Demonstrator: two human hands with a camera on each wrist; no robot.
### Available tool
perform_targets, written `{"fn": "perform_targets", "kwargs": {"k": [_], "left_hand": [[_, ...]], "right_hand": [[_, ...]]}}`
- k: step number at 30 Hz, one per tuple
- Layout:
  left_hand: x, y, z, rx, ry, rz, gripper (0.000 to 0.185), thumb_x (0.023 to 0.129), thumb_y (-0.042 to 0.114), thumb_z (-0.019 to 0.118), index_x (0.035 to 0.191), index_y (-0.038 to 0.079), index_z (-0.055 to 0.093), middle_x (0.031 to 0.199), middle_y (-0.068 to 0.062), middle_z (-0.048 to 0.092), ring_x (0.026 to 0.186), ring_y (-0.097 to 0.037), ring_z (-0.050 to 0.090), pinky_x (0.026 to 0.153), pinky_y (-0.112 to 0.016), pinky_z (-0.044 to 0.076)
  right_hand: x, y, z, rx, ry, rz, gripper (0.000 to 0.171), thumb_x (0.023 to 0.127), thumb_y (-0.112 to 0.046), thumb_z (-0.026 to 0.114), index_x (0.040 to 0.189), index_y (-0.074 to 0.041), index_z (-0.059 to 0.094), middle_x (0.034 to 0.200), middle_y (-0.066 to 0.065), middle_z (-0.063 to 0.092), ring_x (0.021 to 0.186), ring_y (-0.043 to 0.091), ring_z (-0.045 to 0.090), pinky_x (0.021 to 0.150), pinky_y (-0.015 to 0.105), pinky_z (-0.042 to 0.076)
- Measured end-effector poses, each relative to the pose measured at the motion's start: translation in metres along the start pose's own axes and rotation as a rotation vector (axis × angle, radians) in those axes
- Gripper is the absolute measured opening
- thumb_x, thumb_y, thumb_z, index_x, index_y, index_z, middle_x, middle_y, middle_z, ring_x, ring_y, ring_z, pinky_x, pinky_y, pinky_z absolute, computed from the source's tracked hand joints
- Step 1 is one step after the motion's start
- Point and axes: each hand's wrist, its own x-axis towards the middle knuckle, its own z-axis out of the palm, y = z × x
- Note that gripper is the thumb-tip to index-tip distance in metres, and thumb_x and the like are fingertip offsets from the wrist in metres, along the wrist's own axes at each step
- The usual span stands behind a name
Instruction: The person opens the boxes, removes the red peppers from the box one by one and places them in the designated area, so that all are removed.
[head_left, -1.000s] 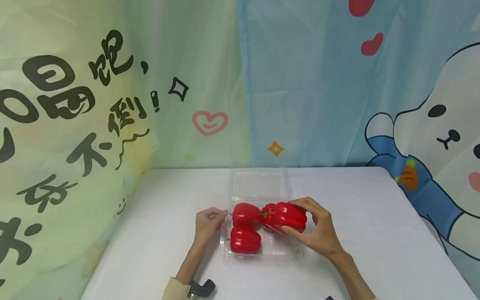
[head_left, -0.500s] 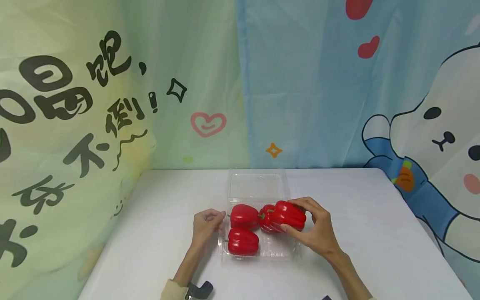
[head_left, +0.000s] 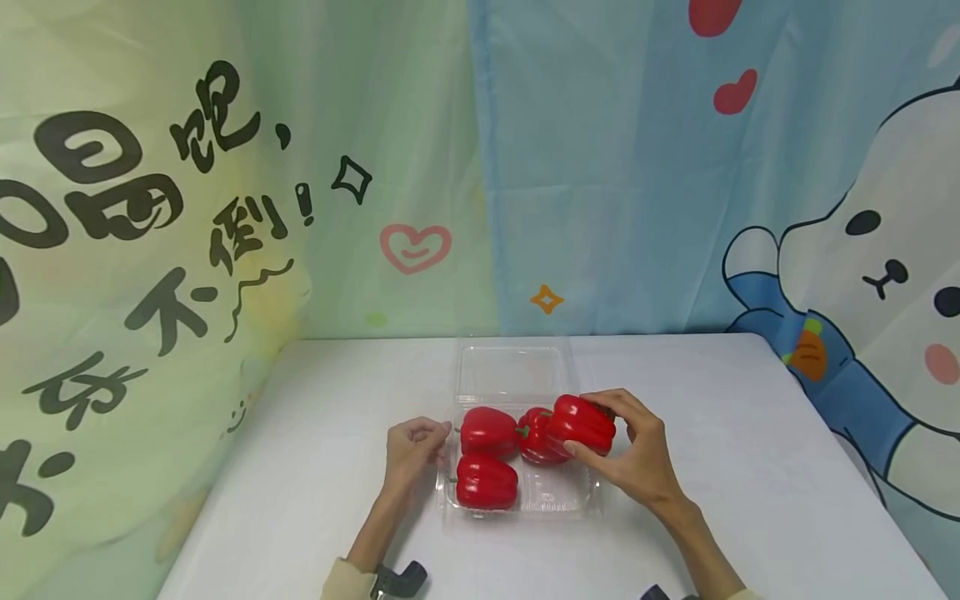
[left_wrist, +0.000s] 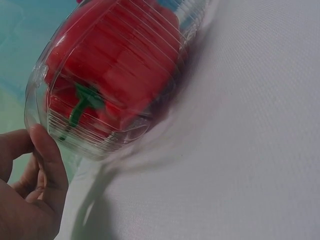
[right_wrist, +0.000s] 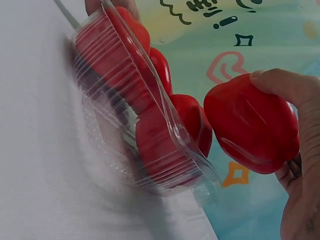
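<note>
The held red pepper point(head_left: 581, 423) hides part of the back right pepper point(head_left: 534, 437) in the clear tray point(head_left: 558, 498). The right hand point(right_wrist: 300, 165) is cut off at the right wrist view's edge; the left hand point(left_wrist: 25, 200) at its corner.

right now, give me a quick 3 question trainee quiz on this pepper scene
1. How many peppers lie in the tray?
2. True or false: the right hand grips a pepper held above the tray.
3. What does the left hand touch? A) the tray's left edge B) the lid C) a pepper

Key: 1. three: far left, near left, far middle. 2. True. 3. A
</note>
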Motion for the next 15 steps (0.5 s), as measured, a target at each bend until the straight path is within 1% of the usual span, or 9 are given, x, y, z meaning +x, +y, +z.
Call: {"fn": "perform_targets", "kwargs": {"k": [7, 15], "left_hand": [[-0.0007, -0.0003, 0.0004, -0.005, -0.003, 0.000, 0.027, 0.100, 0.018, 0.079, 0.100, -0.008, 0.074, 0.074, -0.011, 0.073, 0.059, -0.010, 0.064, 0.057, -0.019, 0.055], [-0.0004, 0.0004, 0.0001, -0.008, -0.004, 0.004, 0.028, 0.101, 0.018, 0.078, 0.100, -0.009, 0.074, 0.075, -0.012, 0.074, 0.059, -0.010, 0.064, 0.057, -0.019, 0.055]], "right_hand": [[-0.0005, 0.0021, -0.0024, -0.015, 0.019, 0.007, 0.064, 0.073, -0.010, 0.099, 0.132, -0.014, 0.075, 0.124, 0.004, 0.074, 0.106, 0.001, 0.065, 0.089, 0.010, 0.058], [0.0015, 0.0037, -0.0047, -0.021, 0.048, 0.024, 0.069, 0.071, -0.008, 0.100, 0.134, -0.013, 0.074, 0.127, 0.005, 0.074, 0.107, 0.001, 0.065, 0.089, 0.009, 0.057]]}}
